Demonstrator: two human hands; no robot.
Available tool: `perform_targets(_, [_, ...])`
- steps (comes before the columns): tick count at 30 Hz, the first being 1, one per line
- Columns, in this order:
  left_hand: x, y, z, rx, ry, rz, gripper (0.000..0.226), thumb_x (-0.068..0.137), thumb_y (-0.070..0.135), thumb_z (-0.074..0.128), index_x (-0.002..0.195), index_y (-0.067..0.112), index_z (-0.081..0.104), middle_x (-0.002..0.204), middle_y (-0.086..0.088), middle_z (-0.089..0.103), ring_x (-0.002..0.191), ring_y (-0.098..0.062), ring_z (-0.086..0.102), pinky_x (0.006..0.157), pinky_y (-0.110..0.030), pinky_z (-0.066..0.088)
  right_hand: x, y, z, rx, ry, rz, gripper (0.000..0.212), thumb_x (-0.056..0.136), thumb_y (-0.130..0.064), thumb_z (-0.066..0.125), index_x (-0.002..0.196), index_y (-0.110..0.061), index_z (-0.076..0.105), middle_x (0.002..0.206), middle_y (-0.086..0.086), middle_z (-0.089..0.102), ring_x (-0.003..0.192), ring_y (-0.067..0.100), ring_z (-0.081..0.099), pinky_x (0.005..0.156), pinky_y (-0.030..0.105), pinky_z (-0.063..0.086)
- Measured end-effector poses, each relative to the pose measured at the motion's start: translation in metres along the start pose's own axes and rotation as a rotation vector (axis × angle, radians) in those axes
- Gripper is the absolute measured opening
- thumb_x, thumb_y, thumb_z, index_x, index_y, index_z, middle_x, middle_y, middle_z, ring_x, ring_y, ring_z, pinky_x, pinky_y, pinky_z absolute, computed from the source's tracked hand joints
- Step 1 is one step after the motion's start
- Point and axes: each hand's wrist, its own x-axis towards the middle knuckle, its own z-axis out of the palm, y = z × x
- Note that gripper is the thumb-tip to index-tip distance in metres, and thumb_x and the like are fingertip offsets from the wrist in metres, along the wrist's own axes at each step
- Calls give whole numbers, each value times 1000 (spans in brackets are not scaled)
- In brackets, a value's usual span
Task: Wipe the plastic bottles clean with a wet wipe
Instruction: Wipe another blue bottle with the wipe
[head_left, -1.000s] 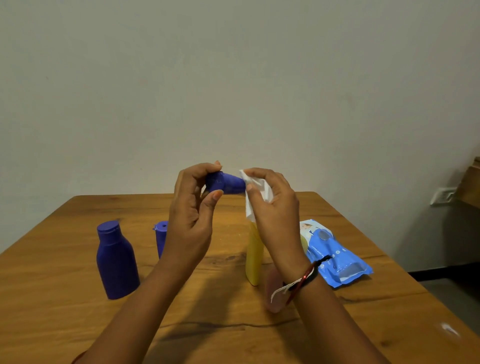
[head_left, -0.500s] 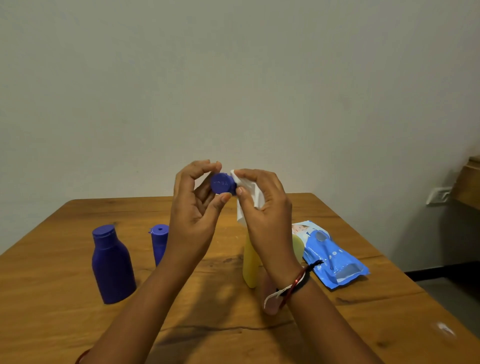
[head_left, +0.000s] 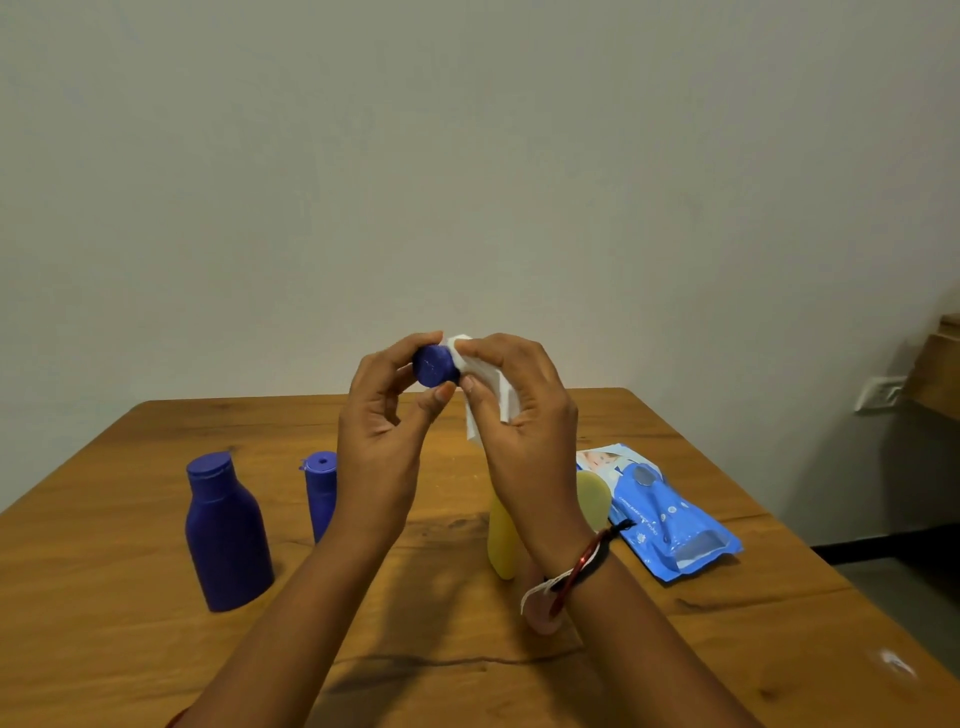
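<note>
Since a second ago the small blue bottle has swung round from lying sideways to pointing its round end straight at the person, and both hands have drawn closer together. The left hand pinches the bottle between curled fingers and thumb, held up above the far part of the wooden table. The right hand grips a white wet wipe, pressing it against the bottle's right side. On the table below, a large blue bottle stands at the left, a slimmer blue bottle just right of it, a yellow bottle partly hidden behind the right wrist, and a blue wipes packet lies to the right.
</note>
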Motion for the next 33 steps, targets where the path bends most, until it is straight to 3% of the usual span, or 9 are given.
perform_targets(2, [-2,0,0,-66,-1,-51,39,83,21,63,122,21,58,124,1,60,116,-17,58,97,-40,49,0,0,1,-48,2,-46,28,86,-4,65,114,-7,65,112,5,63,106,9,57,89,23,51])
perform_targets(4, [-2,1,0,-119,16,-71,39,80,22,64,119,23,58,120,4,62,114,-16,60,94,-37,51,0,-1,3,-88,7,-95,30,85,-2,66,114,-7,66,112,7,64,107,14,59,89,31,51])
perform_targets(7, [-1,0,-1,-212,60,-86,37,78,19,65,114,19,55,112,2,63,107,-16,64,83,-27,54,-2,1,6,-155,-3,-194,32,83,-2,66,115,-5,66,112,8,64,107,17,58,91,29,50])
perform_targets(10, [-1,-2,-3,-226,62,-76,33,79,16,64,110,18,53,114,-5,62,106,-18,65,82,-26,55,-3,5,5,-241,-21,-251,33,82,-3,65,115,-7,66,111,8,65,104,17,56,90,23,48])
perform_targets(14, [0,-6,-11,-222,58,-94,30,84,9,61,109,23,52,117,-5,60,110,-17,62,92,-34,53,8,20,-6,-327,38,-171,30,84,1,65,112,-8,67,108,6,65,101,16,56,89,18,43])
perform_targets(20, [-1,-12,-16,-191,15,-67,32,88,-4,55,110,20,53,115,-4,60,112,-17,60,97,-36,51,17,32,-17,-358,107,88,29,83,3,63,111,-5,66,108,11,62,100,22,59,83,26,48])
perform_targets(23, [-4,-14,-12,-140,-13,-16,34,88,-7,54,111,18,53,116,-3,59,113,-13,59,100,-29,48,10,17,-4,-305,41,36,27,84,2,62,108,-8,68,105,7,62,97,18,58,84,23,47])
perform_targets(27, [-6,-16,-9,-138,-26,13,34,90,-8,53,114,17,54,114,5,60,113,-11,59,92,-20,48,-7,-3,13,-250,-101,-88,30,85,-7,60,113,-11,66,104,3,61,96,10,57,82,13,46])
perform_targets(33, [-8,-17,-16,-89,-37,58,39,92,-8,49,118,20,53,119,1,61,117,-13,57,100,-26,46,11,20,-9,-360,-91,96,26,85,-1,61,109,-10,68,105,5,61,98,17,57,80,12,38])
